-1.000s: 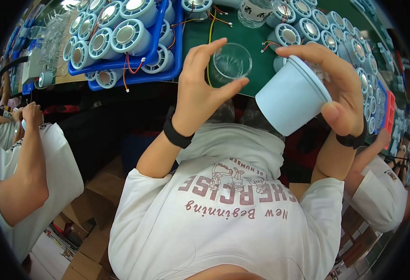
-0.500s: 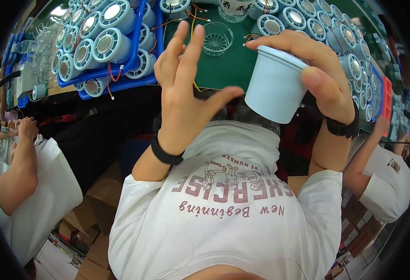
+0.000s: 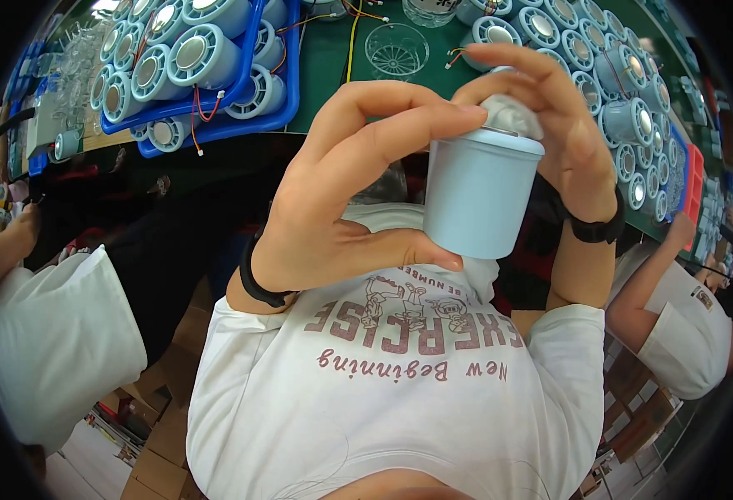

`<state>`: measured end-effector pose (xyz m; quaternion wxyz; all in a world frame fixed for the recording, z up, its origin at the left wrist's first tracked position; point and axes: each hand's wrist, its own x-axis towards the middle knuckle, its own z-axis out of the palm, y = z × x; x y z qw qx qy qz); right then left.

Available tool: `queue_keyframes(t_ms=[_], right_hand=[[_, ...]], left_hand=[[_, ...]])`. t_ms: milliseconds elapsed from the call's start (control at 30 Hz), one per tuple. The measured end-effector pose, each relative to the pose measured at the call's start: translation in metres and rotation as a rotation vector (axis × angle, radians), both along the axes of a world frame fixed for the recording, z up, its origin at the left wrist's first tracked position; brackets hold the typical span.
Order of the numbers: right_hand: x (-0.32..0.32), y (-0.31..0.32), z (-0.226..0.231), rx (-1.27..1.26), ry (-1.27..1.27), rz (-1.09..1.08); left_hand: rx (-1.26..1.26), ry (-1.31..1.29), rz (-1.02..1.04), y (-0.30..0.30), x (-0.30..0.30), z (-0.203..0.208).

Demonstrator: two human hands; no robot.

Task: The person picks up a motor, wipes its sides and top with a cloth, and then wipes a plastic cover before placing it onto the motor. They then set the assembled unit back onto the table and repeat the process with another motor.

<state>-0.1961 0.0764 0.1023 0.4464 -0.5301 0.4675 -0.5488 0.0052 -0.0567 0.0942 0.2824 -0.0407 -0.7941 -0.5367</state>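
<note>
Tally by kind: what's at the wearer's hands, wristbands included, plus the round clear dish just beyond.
Light-blue cup: 1
White crumpled wad: 1
Black wristbands: 2
Round clear dish: 1
Total: 5

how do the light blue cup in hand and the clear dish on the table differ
The light blue cup is opaque; the clear dish is see-through. The light blue cup is held in the left hand; the clear dish rests on the green table. Both look round.
</note>
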Motion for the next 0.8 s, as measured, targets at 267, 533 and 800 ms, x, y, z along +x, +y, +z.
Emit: queue_keyframes(t_ms=[267, 533, 800], right_hand=[[0.01, 0.017, 0.014, -0.167, 0.453, -0.618], [0.034, 0.02, 0.033, -0.436, 0.896, -0.355], [0.051, 0.024, 0.029, -0.495, 1.009, -0.259]], left_hand=[[0.209, 0.058, -0.003, 0.004, 0.003, -0.009], [0.188, 0.041, -0.013, 0.004, 0.002, -0.015], [0.128, -0.107, 0.062, 0.016, 0.008, -0.012]])
